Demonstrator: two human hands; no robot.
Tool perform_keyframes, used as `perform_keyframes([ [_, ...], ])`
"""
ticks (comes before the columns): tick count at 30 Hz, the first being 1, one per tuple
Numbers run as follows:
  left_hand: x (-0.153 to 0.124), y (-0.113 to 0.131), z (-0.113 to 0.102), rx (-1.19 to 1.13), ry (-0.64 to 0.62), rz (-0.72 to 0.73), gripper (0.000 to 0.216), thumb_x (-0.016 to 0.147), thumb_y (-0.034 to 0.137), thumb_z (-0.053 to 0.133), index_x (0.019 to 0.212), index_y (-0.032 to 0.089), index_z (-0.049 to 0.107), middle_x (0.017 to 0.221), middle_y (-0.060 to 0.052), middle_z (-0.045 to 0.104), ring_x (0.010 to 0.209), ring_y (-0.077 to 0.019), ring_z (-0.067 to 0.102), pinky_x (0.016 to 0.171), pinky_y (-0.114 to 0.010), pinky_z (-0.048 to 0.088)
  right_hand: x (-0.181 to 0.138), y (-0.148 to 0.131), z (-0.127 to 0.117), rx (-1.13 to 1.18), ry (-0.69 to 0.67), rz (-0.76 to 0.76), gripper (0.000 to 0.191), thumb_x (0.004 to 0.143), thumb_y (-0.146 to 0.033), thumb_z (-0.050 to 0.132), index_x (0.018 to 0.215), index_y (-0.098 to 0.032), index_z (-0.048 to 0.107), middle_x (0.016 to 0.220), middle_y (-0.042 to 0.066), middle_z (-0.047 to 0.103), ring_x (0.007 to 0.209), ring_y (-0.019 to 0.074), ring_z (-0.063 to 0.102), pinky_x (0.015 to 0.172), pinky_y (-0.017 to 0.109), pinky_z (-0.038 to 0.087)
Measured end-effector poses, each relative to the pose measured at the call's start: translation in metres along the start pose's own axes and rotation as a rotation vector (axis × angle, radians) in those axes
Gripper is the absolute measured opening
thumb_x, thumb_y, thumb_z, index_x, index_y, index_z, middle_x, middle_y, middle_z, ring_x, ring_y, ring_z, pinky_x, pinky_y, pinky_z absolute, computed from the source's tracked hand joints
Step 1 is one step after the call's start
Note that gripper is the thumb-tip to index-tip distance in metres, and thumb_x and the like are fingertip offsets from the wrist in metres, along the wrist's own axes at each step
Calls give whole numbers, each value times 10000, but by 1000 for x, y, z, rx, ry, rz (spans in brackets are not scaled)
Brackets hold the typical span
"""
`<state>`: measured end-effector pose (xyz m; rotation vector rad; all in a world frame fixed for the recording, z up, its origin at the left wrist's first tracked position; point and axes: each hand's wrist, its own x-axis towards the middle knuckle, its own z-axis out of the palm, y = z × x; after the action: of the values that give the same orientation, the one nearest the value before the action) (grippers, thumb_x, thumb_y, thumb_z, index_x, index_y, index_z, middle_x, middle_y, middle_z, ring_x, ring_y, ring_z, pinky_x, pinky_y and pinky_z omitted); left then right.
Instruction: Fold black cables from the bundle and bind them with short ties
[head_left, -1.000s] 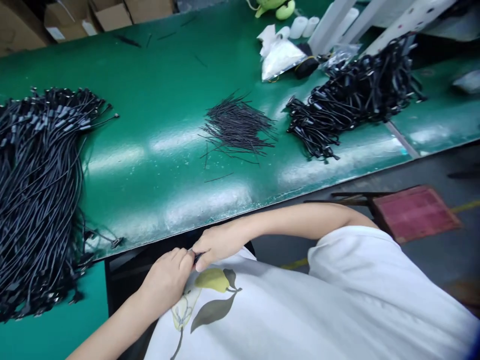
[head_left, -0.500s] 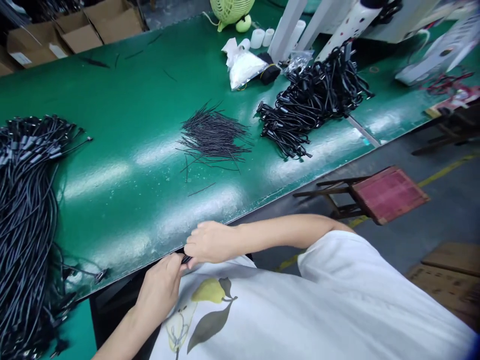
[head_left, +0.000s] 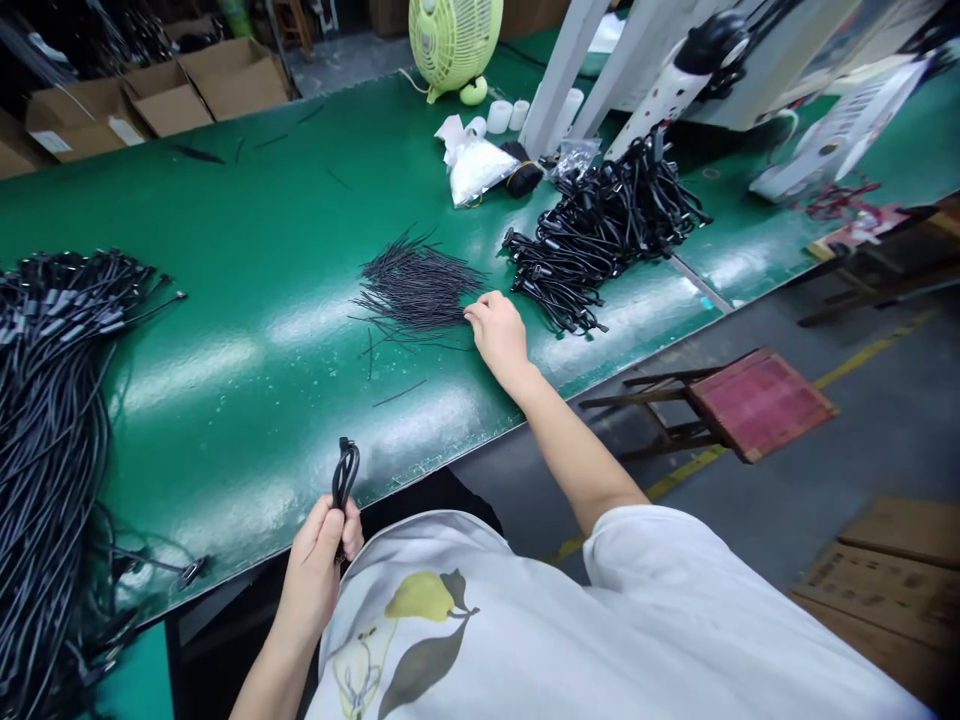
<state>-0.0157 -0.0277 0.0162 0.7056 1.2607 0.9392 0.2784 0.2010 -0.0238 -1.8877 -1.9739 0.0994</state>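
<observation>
A folded black cable (head_left: 346,476) stands up out of my left hand (head_left: 319,555), whose fingers are wrapped around it at the table's front edge. My right hand (head_left: 498,335) reaches over the table to the right end of a pile of thin black twist ties (head_left: 416,285). Its thumb and fingertips pinch together at the ends of the ties; how many they grip is too small to tell. Just beyond that hand lies a heap of bundled black cables (head_left: 600,230). Long loose black cables (head_left: 52,450) cover the table's left end.
On the green table (head_left: 247,230) stand a green fan (head_left: 454,45), white rolls (head_left: 499,117) and a white plastic bag (head_left: 480,168) at the back. Grey machine posts rise behind the cable heap. A red-seated stool (head_left: 761,400) and cardboard boxes (head_left: 892,570) are at the right.
My hands have come apart. The right hand has moved forward to the twist tie pile, while the left has turned up, holding the folded cable in plain view. The camera has shifted slightly.
</observation>
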Motion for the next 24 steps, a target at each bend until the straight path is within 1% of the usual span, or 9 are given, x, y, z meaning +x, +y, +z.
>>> perform_keyframes([
  [3, -2, 0, 1, -100, 42, -15, 276, 899, 457, 549, 825, 193, 515, 612, 48, 329, 535, -94, 305, 499, -243, 295, -10, -13, -17, 192, 76, 24, 293, 973, -284, 389, 960, -159, 655, 1007, 129, 567, 934, 232, 487, 869, 368, 383],
  [6, 2, -2, 13, -220, 13, -18, 233, 895, 424, 574, 920, 193, 564, 624, 48, 320, 534, -88, 293, 495, -240, 270, -43, -51, -18, 408, 16, -38, 259, 966, -313, 414, 909, -153, 609, 928, 94, 578, 840, 175, 511, 819, 305, 416],
  [10, 16, 2, 28, -302, -92, 38, 520, 881, 446, 594, 1313, 209, 427, 619, 73, 338, 509, -78, 295, 496, -218, 266, -104, -121, -1, 692, -286, -190, 218, 929, -312, 483, 804, -167, 588, 775, 21, 578, 695, 127, 520, 670, 242, 427],
  [12, 22, 5, 25, -306, -68, 77, 554, 877, 463, 595, 1317, 171, 430, 614, 76, 339, 511, -76, 294, 499, -217, 266, -127, -145, 4, 865, -445, -253, 214, 930, -286, 476, 821, -164, 614, 796, 25, 599, 728, 130, 550, 695, 242, 438],
  [14, 22, 8, 17, -305, -2, 131, 539, 872, 485, 592, 1268, 138, 478, 618, 73, 333, 513, -74, 288, 501, -222, 262, -139, -157, 6, 952, -499, -307, 220, 942, -265, 459, 874, -163, 643, 849, 42, 627, 794, 141, 580, 753, 255, 451],
  [16, 17, 9, 7, -267, 55, 172, 511, 884, 493, 566, 1242, 135, 498, 630, 67, 338, 520, -77, 297, 510, -227, 276, -141, -160, 4, 918, -460, -392, 230, 955, -258, 454, 913, -164, 660, 881, 57, 643, 832, 149, 592, 786, 265, 452],
  [18, 12, 8, -2, -147, 97, 202, 446, 922, 478, 497, 1218, 145, 513, 642, 56, 360, 532, -88, 326, 533, -233, 310, -140, -159, -1, 752, -383, -546, 252, 966, -254, 442, 920, -163, 672, 870, 68, 646, 810, 155, 586, 766, 272, 444],
  [21, 7, 2, -14, 268, 191, 296, 331, 964, 397, 409, 1142, 167, 566, 702, 8, 488, 612, -125, 444, 632, -261, 387, -138, -164, -8, 409, -190, -868, 281, 967, -220, 423, 877, -155, 681, 815, 75, 644, 756, 170, 556, 720, 303, 413],
  [24, 5, -2, -23, 681, 279, 398, 265, 956, 286, 391, 1076, 185, 604, 887, -74, 625, 827, -196, 558, 787, -312, 418, -132, -174, -11, 244, -19, -1214, 287, 958, -141, 396, 936, -131, 682, 1017, 106, 669, 933, 198, 567, 818, 339, 409],
])
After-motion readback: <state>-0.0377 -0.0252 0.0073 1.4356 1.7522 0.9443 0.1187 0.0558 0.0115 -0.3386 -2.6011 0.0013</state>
